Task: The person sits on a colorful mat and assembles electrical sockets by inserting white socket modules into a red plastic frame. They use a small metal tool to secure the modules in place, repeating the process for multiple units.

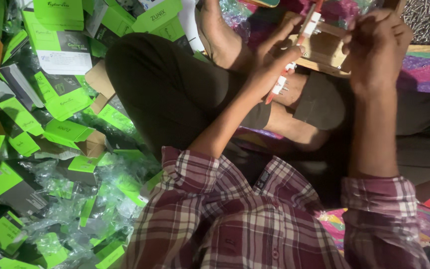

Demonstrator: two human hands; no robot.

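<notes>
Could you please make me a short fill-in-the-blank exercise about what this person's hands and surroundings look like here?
1. The left hand holds a slim red and ____ part.
2. The right hand is raised over a small ____ block.
3. The boxes heaped on the person's left are mostly ____.
4. The shirt has a ____ pattern.

Missing words: white; wooden; green; checked
</notes>
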